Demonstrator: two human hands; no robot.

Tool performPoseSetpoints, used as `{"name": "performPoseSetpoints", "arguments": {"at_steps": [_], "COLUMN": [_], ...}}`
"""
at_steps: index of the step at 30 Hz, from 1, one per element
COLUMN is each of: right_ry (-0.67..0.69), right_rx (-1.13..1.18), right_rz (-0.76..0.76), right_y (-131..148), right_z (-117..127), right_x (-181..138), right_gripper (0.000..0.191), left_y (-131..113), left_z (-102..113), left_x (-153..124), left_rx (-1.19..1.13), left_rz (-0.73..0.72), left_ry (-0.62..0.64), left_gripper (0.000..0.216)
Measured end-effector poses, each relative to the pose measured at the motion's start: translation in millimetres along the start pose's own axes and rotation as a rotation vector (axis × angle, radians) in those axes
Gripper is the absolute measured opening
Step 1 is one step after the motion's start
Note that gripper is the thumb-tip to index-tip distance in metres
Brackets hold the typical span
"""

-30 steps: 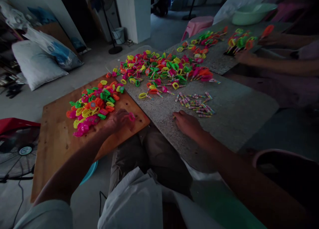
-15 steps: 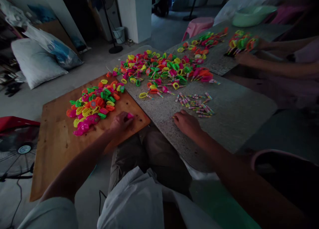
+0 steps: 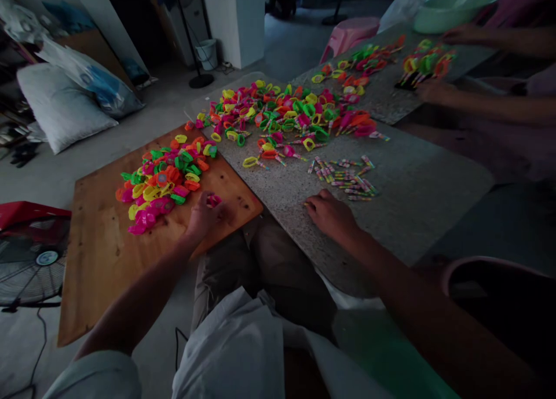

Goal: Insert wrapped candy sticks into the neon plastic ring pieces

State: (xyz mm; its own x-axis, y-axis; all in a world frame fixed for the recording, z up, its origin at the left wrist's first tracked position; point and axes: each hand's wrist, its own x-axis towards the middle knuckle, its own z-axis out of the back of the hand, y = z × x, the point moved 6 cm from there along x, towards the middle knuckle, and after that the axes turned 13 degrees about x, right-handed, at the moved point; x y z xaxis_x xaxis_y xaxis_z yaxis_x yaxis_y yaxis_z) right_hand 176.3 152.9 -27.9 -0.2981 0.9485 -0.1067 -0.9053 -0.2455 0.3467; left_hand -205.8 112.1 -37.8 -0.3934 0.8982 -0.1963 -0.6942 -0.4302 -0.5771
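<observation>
My left hand (image 3: 204,215) rests on the wooden board (image 3: 99,260) and pinches a small pink plastic ring piece (image 3: 214,200) between its fingertips. Just left of it lies a heap of neon pink, orange, yellow and green ring pieces (image 3: 160,182). My right hand (image 3: 330,215) lies palm down on the speckled stone slab (image 3: 412,202), fingers curled loosely, holding nothing I can see. A little beyond its fingertips is a small row of thin striped sticks (image 3: 345,176). A larger spread of coloured rings with sticks (image 3: 282,115) covers the far part of the slab.
Across the table another person's arms (image 3: 478,103) work at a second pile of coloured pieces (image 3: 425,63) near a pale green basin (image 3: 452,8). A floor fan (image 3: 30,254) stands at the left. A pink stool (image 3: 351,31), white sacks (image 3: 61,109) and a pillar (image 3: 237,19) lie beyond.
My left hand has drawn slightly back toward me with the pink ring piece. My right hand has barely shifted. The other person's far hand moved toward the basin.
</observation>
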Motion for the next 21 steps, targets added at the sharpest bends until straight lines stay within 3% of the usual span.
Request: {"name": "performPoseSetpoints", "arguments": {"at_steps": [6, 9, 13, 17, 21], "right_ry": [-0.056, -0.069, -0.055, -0.006, -0.009], "right_rx": [-0.003, -0.023, -0.038, -0.005, 0.057], "right_rz": [0.02, 0.036, -0.028, -0.137, -0.173], "right_y": [-2, 0, 0, -8, -19], "right_z": [1, 4, 6, 4, 3], "right_x": [-7, -9, -10, -10, -8], "right_gripper": [0.034, 0.033, 0.028, 0.021, 0.018], "left_y": [12, 11, 19, 27, 20], "left_z": [32, 49, 46, 39, 33], "left_x": [-10, -19, -26, -15, -2], "left_rx": [0.287, 0.417, 0.596, 0.693, 0.752], "left_rz": [-0.181, -0.481, -0.826, -0.863, -0.796], "left_ry": [-0.161, -0.254, -0.153, -0.115, -0.107], "left_gripper": [0.047, 0.039, 0.038, 0.042, 0.037]}}
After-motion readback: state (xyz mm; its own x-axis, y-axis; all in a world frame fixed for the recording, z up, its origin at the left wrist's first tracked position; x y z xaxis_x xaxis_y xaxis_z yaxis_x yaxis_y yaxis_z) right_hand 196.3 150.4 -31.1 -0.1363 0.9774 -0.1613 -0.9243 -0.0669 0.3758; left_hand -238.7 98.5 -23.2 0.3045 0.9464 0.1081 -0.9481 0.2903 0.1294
